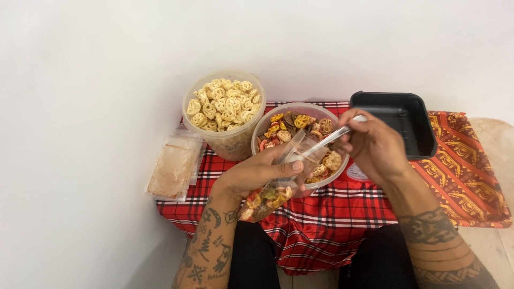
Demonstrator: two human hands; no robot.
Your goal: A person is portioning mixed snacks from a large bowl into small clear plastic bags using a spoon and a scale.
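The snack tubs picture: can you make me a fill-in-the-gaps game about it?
1. The left hand holds a clear ____ partly filled with colourful snacks.
2. The right hand holds a ____ over the bowl of mixed snacks.
3. The tall tub holds snacks that are pale ____ in colour.
4. The empty tray behind the right hand is ____.

Missing words: bag; spoon; yellow; black

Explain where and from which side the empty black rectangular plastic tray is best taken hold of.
Probably by the near long rim of the black rectangular plastic tray, with a hand from the front-right. The raised lip overhangs the patterned orange cloth, and that side lies clear of the tubs.
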